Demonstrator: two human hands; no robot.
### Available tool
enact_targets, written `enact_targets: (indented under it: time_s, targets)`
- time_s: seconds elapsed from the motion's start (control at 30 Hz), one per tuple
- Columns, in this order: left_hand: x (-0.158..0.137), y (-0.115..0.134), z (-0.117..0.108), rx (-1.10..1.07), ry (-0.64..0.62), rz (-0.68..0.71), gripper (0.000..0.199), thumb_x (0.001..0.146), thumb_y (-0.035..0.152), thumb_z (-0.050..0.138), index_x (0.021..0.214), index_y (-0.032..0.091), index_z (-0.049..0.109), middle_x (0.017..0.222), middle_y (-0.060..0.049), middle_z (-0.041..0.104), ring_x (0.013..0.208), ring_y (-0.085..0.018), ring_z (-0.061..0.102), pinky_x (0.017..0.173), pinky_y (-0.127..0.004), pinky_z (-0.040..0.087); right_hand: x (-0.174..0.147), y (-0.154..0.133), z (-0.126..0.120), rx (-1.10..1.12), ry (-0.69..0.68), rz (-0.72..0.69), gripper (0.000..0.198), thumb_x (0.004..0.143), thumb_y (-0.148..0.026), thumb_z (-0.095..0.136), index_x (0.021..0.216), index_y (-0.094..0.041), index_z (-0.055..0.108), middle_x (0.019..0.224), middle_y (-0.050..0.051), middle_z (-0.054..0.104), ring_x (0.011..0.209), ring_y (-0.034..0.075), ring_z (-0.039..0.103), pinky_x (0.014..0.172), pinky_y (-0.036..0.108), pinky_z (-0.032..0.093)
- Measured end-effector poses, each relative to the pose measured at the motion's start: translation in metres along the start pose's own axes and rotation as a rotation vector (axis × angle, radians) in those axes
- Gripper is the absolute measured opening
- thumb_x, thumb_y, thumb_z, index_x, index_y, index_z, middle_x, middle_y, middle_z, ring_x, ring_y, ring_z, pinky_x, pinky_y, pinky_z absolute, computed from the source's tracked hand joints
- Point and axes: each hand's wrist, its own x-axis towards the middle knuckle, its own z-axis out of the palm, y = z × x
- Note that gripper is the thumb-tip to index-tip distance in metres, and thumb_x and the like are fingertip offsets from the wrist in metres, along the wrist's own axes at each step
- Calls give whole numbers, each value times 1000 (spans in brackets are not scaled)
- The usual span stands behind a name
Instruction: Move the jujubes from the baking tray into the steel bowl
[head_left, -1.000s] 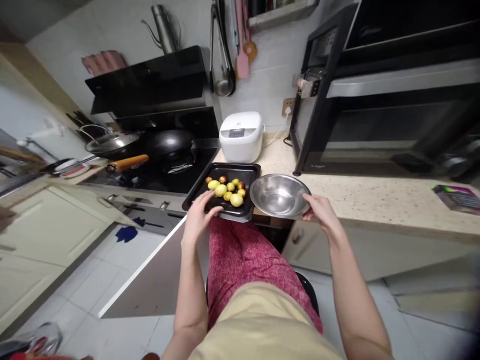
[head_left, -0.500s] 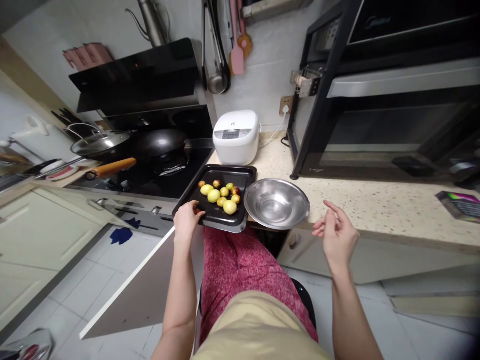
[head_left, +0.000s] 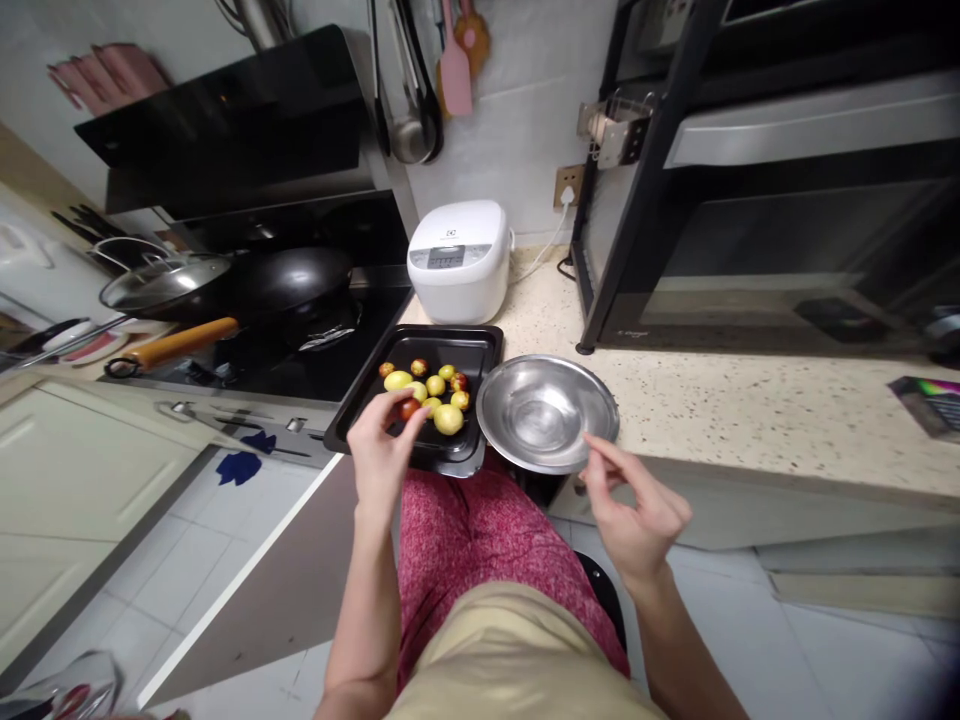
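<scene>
My left hand (head_left: 382, 435) pinches a red-brown jujube (head_left: 409, 408) between thumb and fingers, above the front left of a black baking tray (head_left: 360, 400). Several yellow-green jujubes (head_left: 448, 419) and mottled brown ones (head_left: 420, 367) lie in the tray; my fingers partly hide some. Right of the tray, close against it, stands a shallow stainless steel basin (head_left: 544, 425) with nothing inside. At its front right rim is my right hand (head_left: 634, 505), thumb and forefinger closed on the edge, the other fingers curled.
A white rice cooker (head_left: 459, 262) stands behind the tray. On the left are a stove with a wok (head_left: 296, 275) and a lidded pan (head_left: 165, 285). A black oven (head_left: 772, 250) fills the back right of the counter (head_left: 720, 410). An open cabinet door (head_left: 262, 590) juts out below the tray.
My left hand has lifted the red-brown jujube from the tray's left edge and moved rightward over the tray. My right hand has come left from beside the counter edge to the basin's rim.
</scene>
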Motion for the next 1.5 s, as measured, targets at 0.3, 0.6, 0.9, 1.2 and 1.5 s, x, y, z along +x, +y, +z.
enact_targets:
  time_s: [0.3, 0.6, 0.9, 1.2, 1.5]
  targets:
    - [-41, 56, 64, -503, -306, -17, 48, 85, 30, 84, 130, 23, 67, 121, -10, 76, 112, -24, 74, 95, -33, 64, 9, -12, 24, 246, -306, -140, 51, 96, -9, 64, 144, -27, 62, 119, 8, 76, 106, 20, 74, 94, 32, 62]
    - [-53, 52, 82, -495, -430, 5, 55, 100, 30, 66, 150, 26, 46, 140, -12, 68, 126, -25, 70, 104, -37, 62, 18, -7, 24, 288, -420, 55, 36, 99, -17, 56, 131, -27, 69, 120, 8, 73, 107, 22, 73, 87, 34, 64]
    - [-56, 36, 73, -144, -389, 313, 27, 102, 23, 60, 129, 23, 65, 132, -9, 73, 133, -25, 65, 124, -53, 43, 58, 39, 40, -83, -657, 152, 17, 91, -13, 63, 106, -19, 67, 105, 8, 72, 90, 23, 70, 79, 35, 53]
    - [-63, 33, 71, -74, -436, 360, 24, 102, 24, 62, 125, 21, 66, 126, -10, 75, 132, -27, 65, 123, -59, 41, 75, 43, 62, -435, -919, 25, 19, 84, -4, 65, 95, -20, 62, 102, 9, 73, 92, 23, 68, 68, 30, 40]
    - [-64, 32, 72, -54, -446, 360, 24, 103, 27, 59, 125, 21, 68, 126, -10, 75, 132, -27, 65, 123, -61, 41, 74, 45, 53, -375, -956, 50, 17, 84, -13, 70, 91, -23, 57, 91, 2, 74, 81, 19, 66, 63, 28, 32]
